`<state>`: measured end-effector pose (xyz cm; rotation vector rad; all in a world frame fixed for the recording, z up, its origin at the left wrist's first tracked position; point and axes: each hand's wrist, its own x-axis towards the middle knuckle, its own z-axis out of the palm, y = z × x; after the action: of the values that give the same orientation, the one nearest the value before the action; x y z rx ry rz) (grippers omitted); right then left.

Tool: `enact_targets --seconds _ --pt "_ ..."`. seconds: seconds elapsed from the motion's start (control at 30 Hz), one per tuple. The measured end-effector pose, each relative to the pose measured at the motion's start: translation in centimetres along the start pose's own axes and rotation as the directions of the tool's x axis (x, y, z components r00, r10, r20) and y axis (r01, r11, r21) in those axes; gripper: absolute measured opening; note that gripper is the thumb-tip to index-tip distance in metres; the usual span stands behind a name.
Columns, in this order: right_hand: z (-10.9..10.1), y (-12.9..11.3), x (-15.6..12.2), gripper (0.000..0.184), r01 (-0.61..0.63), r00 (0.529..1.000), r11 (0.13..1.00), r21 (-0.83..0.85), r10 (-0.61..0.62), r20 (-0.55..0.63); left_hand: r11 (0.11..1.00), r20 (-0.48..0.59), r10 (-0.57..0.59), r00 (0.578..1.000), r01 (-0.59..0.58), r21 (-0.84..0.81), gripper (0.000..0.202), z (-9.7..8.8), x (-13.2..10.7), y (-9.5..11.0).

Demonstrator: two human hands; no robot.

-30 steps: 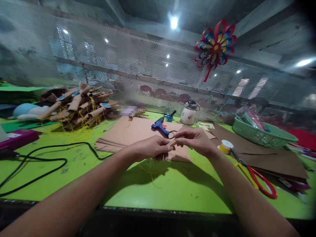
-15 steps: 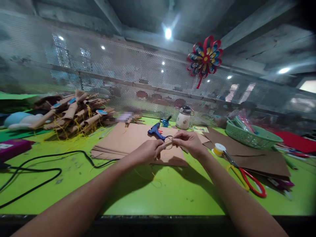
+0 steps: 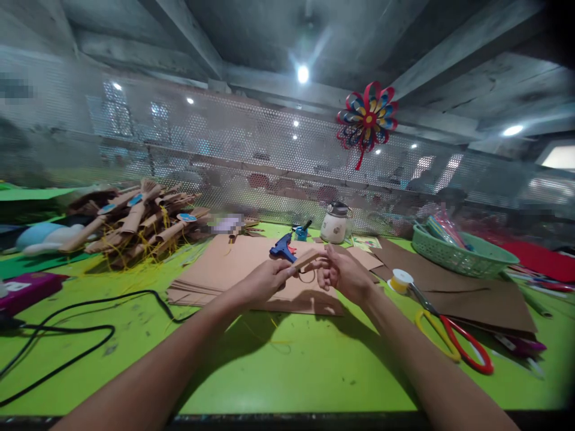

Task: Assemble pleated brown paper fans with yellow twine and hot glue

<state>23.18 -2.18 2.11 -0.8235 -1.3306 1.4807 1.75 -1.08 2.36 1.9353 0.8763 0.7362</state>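
Observation:
Over a stack of brown kraft paper (image 3: 215, 263), my two hands share a narrow brown paper strip (image 3: 309, 258). My left hand (image 3: 268, 280) pinches its near left end between thumb and fingers. At the far right end, the thumb and forefinger of my right hand (image 3: 349, 274) close on it, the other fingers loosely curled below. A thin loop (image 3: 307, 276) hangs under the strip; what it is made of is unclear. Just behind my left hand lies a blue glue gun (image 3: 283, 246) with an orange trigger.
Scissors (image 3: 453, 341) with red and yellow handles and a yellow thread spool (image 3: 401, 281) lie right, near dark brown sheets (image 3: 476, 302) and a green basket (image 3: 462, 254). Rolled paper bundles (image 3: 135, 224) and a black cable (image 3: 112, 296) are left. A white jar (image 3: 336, 224) stands behind.
The strip is now raised and tilted, showing more of its length between my hands. My right hand has turned, its lower fingers now showing. The view has tipped slightly upward.

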Motion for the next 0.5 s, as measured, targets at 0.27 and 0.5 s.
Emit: enact_targets --seconds 0.27,0.5 --pt "1.5 2.1 -0.2 0.037 -0.042 0.982 0.992 -0.117 0.063 0.179 0.970 -0.072 -0.019 0.997 0.001 -0.242 0.028 0.8 0.2 0.0" --pt "5.1 4.5 -1.0 0.031 -0.207 0.923 0.954 -0.218 0.264 0.281 0.944 -0.037 -0.077 0.996 0.061 -0.324 0.031 0.7 -0.1 0.2"
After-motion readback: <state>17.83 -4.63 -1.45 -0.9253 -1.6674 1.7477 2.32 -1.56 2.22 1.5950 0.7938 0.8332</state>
